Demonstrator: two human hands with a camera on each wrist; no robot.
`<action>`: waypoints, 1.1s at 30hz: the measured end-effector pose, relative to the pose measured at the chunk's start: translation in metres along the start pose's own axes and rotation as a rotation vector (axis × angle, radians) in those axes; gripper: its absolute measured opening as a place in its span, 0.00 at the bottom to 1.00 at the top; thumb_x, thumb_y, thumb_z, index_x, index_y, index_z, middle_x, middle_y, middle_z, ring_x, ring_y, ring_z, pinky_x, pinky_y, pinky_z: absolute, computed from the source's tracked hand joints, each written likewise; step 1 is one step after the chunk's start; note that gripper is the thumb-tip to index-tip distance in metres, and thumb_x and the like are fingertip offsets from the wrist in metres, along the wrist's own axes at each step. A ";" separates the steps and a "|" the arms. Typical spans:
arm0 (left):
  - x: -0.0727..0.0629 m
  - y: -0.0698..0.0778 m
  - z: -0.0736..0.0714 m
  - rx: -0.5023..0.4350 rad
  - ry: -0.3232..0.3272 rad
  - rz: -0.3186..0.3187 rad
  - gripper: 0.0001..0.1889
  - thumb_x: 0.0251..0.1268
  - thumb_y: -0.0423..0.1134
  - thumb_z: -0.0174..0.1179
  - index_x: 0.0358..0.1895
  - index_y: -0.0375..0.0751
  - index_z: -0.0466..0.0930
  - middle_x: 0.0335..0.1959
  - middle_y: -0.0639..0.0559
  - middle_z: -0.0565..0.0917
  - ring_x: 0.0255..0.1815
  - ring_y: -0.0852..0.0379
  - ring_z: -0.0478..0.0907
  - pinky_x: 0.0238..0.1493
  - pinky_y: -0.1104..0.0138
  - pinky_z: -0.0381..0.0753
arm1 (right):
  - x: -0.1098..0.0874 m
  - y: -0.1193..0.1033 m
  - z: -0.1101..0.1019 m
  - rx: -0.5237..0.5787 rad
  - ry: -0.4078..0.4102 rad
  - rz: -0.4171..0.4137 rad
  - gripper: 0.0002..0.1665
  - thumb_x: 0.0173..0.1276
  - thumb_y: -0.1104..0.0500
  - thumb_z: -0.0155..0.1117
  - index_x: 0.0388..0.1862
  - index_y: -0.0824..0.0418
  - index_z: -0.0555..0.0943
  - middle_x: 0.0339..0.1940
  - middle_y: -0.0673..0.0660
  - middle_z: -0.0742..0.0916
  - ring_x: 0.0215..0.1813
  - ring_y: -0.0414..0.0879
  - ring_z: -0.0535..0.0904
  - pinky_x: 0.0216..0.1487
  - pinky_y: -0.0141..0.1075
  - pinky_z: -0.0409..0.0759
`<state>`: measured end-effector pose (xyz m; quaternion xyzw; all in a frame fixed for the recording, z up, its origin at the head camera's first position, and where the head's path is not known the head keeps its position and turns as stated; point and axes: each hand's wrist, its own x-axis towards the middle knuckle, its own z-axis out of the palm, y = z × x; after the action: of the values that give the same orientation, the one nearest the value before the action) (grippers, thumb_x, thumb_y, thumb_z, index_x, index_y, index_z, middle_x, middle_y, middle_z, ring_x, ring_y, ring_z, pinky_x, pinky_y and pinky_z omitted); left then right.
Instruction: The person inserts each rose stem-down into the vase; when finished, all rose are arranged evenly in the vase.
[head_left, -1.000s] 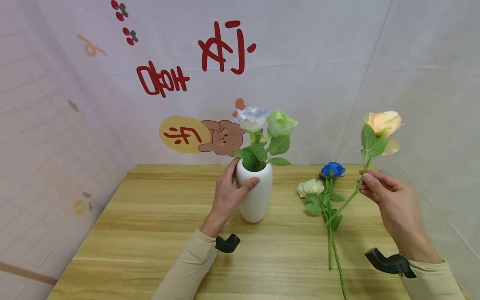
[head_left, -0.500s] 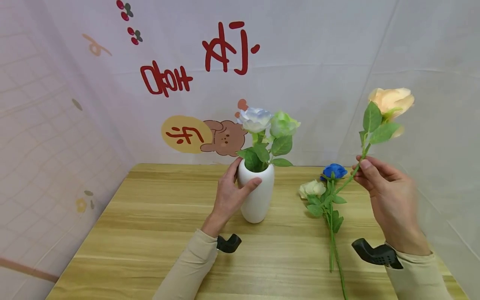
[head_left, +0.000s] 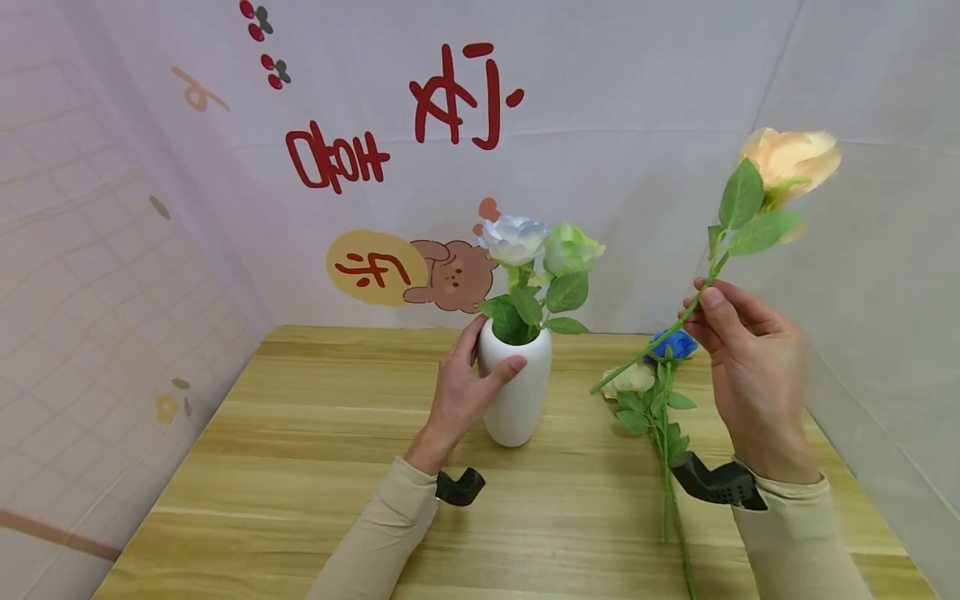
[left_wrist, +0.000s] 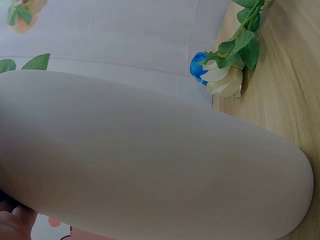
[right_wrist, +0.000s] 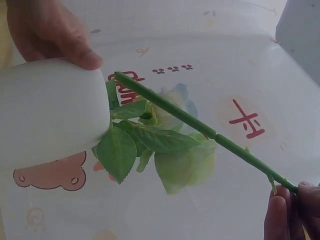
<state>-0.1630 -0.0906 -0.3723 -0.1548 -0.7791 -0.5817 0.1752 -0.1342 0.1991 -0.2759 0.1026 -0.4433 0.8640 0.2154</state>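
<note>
A white vase (head_left: 516, 396) stands upright on the table, and my left hand (head_left: 467, 383) grips it near the rim with the thumb across its front. Out of its mouth rise a pale blue-white flower (head_left: 514, 240) and a light green flower (head_left: 570, 249) with green leaves. My right hand (head_left: 746, 358) pinches the stem of a peach rose (head_left: 791, 162) between thumb and fingers, bloom up and to the right. The stem's cut end points down-left, toward the vase. In the right wrist view the green stem (right_wrist: 200, 127) crosses in front of the vase's flowers.
A blue rose (head_left: 675, 343) and a cream rose (head_left: 628, 380) lie on the wooden table (head_left: 300, 467) right of the vase, partly behind the raised stem. A white printed cloth (head_left: 637, 83) hangs behind the table, close to its back edge.
My right hand has lifted the peach rose up and to the left, and its stem has swung off the lying flowers toward the vase. The left hand keeps its grip on the vase.
</note>
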 end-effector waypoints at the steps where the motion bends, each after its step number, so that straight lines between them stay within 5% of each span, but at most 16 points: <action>1: 0.000 0.000 0.000 -0.002 0.000 -0.002 0.59 0.55 0.80 0.60 0.76 0.32 0.66 0.69 0.37 0.76 0.66 0.44 0.78 0.66 0.50 0.77 | 0.001 0.001 0.003 0.012 -0.001 -0.006 0.15 0.69 0.75 0.66 0.52 0.83 0.82 0.42 0.67 0.90 0.37 0.52 0.88 0.41 0.36 0.88; 21: 0.000 0.000 -0.001 -0.012 -0.005 0.002 0.56 0.57 0.76 0.64 0.76 0.33 0.66 0.68 0.37 0.76 0.66 0.43 0.78 0.66 0.49 0.77 | 0.027 0.023 0.036 0.037 0.045 -0.108 0.21 0.62 0.70 0.76 0.49 0.84 0.82 0.39 0.69 0.88 0.36 0.54 0.86 0.44 0.39 0.89; 33: -0.002 0.003 0.000 0.008 -0.003 0.004 0.58 0.55 0.79 0.61 0.76 0.33 0.67 0.68 0.38 0.77 0.67 0.45 0.78 0.66 0.50 0.77 | 0.028 0.041 0.052 -0.107 0.012 -0.156 0.15 0.66 0.69 0.73 0.47 0.80 0.85 0.38 0.64 0.90 0.33 0.49 0.88 0.44 0.39 0.89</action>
<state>-0.1602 -0.0901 -0.3705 -0.1563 -0.7814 -0.5780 0.1757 -0.1793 0.1438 -0.2650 0.1202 -0.4782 0.8203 0.2899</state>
